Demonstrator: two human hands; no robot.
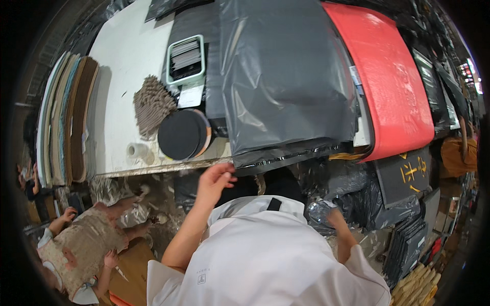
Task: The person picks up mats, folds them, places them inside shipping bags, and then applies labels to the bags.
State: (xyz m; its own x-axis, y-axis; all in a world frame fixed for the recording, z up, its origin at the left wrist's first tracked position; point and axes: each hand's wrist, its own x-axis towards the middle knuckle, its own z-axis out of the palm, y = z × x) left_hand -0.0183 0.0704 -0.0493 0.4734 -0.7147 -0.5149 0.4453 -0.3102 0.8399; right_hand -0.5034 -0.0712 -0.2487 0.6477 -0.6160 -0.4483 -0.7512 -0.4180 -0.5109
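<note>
Big dark grey plastic bag (288, 76), kinda shiny and creased, lying on the counter (120, 76). Left hand (217, 182) half-curled by its near corner; can't tell if that or the right hand (336, 218) is gripping.

Room lies between the mat stack (66, 120) and shaggy cloth (152, 106), a roll (137, 151) partly blocking its front.

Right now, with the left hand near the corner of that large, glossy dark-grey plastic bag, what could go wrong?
The large, glossy dark-grey plastic bag overhangs the front edge of the white table; if the left hand snags its corner, it might slide.

The round black-topped stack and small translucent roll sit near that edge, so a leftward sweep could knock them off.
</note>
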